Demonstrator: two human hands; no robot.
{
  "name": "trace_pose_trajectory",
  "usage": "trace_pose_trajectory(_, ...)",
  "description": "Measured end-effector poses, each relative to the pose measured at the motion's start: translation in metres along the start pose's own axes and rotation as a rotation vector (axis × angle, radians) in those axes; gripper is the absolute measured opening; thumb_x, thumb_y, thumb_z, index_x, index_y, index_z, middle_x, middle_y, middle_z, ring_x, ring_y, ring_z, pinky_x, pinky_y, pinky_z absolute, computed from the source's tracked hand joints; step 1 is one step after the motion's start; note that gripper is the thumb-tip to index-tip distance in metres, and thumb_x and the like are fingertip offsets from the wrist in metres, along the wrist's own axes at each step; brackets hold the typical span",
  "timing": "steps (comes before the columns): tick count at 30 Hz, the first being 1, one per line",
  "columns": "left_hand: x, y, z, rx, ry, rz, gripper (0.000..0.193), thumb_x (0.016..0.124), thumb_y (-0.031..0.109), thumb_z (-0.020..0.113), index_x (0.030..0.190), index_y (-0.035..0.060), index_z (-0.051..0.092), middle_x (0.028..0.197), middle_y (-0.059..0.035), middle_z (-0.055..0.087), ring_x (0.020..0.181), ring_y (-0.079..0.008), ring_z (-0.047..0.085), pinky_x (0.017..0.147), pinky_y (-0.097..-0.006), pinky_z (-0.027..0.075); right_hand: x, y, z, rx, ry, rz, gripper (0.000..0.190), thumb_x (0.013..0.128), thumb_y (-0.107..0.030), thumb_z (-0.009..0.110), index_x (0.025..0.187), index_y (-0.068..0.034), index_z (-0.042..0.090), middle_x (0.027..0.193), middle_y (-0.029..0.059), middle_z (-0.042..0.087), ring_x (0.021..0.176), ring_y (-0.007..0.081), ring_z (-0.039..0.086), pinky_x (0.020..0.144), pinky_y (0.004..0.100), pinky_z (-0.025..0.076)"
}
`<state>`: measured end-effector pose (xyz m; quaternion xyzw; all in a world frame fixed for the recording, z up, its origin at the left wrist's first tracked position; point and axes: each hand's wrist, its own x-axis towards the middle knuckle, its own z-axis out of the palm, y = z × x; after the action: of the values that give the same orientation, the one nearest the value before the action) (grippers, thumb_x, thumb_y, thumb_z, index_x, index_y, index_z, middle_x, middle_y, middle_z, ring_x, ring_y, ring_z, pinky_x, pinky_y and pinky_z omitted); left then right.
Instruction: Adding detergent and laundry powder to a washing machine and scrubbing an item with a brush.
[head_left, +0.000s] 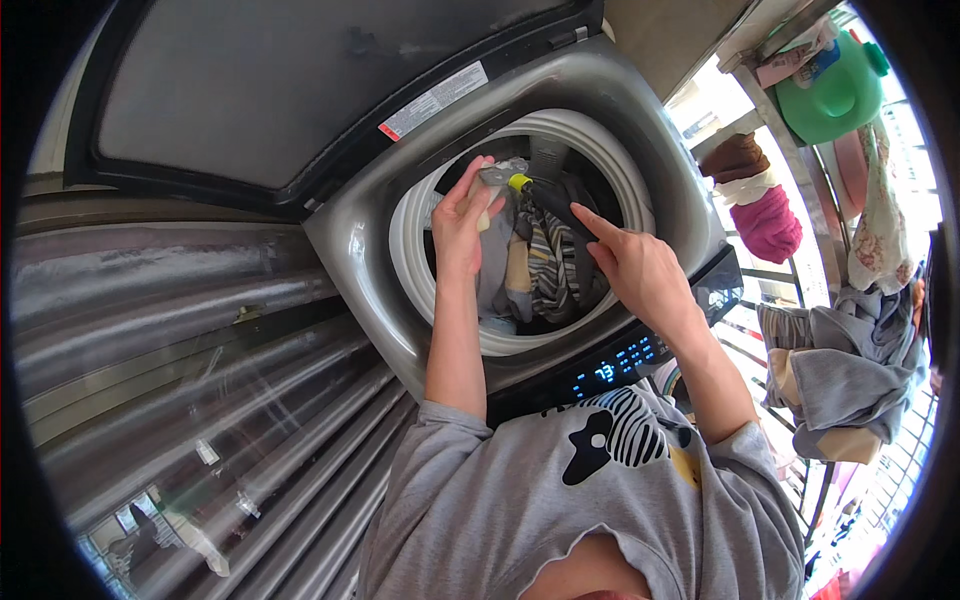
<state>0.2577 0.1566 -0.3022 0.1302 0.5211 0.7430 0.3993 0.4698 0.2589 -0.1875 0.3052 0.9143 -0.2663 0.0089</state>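
My left hand (461, 229) is raised over the open tub of a top-loading washing machine (637, 169), fingers curled around a pale, cream-coloured object (484, 214) that they partly hide. Against that object lies the greyish, translucent head of a dark-handled tool (559, 208) with a lime-green collar (519, 182). My right hand (637, 266) grips the handle, with the index finger stretched along it. What kind of tool it is, I cannot tell. Below both hands, grey and striped clothes (551, 262) lie in the drum.
The machine's dark lid (247, 90) stands raised at the back left. A lit control panel (615, 367) runs along its front edge. On the right, grey clothing (847, 375) hangs near a pink cloth (766, 223) and a green jug (829, 94). Ribbed metallic panels (187, 315) fill the left.
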Motion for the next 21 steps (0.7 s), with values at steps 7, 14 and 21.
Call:
trace_pose_trajectory(7, -0.003, -0.006, 0.002, -0.004, 0.004, 0.005, 0.045, 0.093, 0.005, 0.062, 0.138, 0.0082, 0.056, 0.139, -0.0055, 0.057, 0.121, -0.0150, 0.058, 0.097, -0.0357, 0.050, 0.006, 0.001, 0.005, 0.045, -0.014, 0.042, 0.045, 0.097, -0.017, 0.055, 0.141, -0.018, 0.051, 0.079, 0.0227, 0.067, 0.079, 0.0391, 0.066, 0.073, 0.0480, 0.052)
trace_pose_trajectory(14, 0.004, -0.007, -0.012, -0.057, 0.089, 0.029, 0.045, 0.095, 0.005, 0.059, 0.140, 0.0094, 0.054, 0.142, -0.0073, 0.055, 0.123, -0.0176, 0.057, 0.099, -0.0374, 0.050, 0.000, 0.002, -0.006, 0.101, -0.064, 0.028, 0.045, 0.096, -0.017, 0.056, 0.141, -0.018, 0.052, 0.079, 0.0226, 0.067, 0.078, 0.0392, 0.066, 0.073, 0.0473, 0.053)
trace_pose_trajectory(21, 0.000, 0.001, -0.006, -0.041, 0.051, -0.008, 0.044, 0.095, 0.004, 0.058, 0.139, 0.0098, 0.055, 0.142, -0.0083, 0.055, 0.124, -0.0186, 0.057, 0.099, -0.0386, 0.050, 0.001, 0.000, -0.008, 0.089, -0.069, 0.039, 0.047, 0.096, -0.015, 0.057, 0.142, -0.020, 0.051, 0.077, 0.0235, 0.065, 0.077, 0.0403, 0.065, 0.071, 0.0476, 0.050)
